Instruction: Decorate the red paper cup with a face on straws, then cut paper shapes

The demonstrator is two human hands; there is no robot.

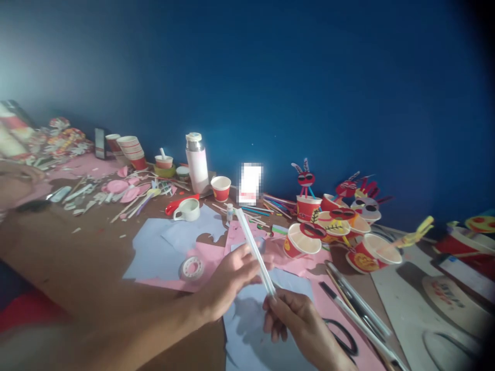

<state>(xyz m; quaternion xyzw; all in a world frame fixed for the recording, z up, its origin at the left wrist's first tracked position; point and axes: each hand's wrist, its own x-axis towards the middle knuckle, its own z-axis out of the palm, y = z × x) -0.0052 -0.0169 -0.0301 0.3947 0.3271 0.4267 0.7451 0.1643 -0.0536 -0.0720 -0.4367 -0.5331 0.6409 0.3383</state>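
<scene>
A thin, pale, straight strip slants up and away over the blue and pink paper. My right hand pinches its lower end between thumb and fingers. Beside its middle is my left hand, fingers spread and partly behind the strip; whether they touch it is unclear. Blue paper lies under both hands. To the left of my left hand, a white tape roll rests on pink paper.
Red paper cups with paper figures stand at the right, near pens and black scissor handles. A white bottle, a red cup and a white mug are further back. Another person's hand is at far left.
</scene>
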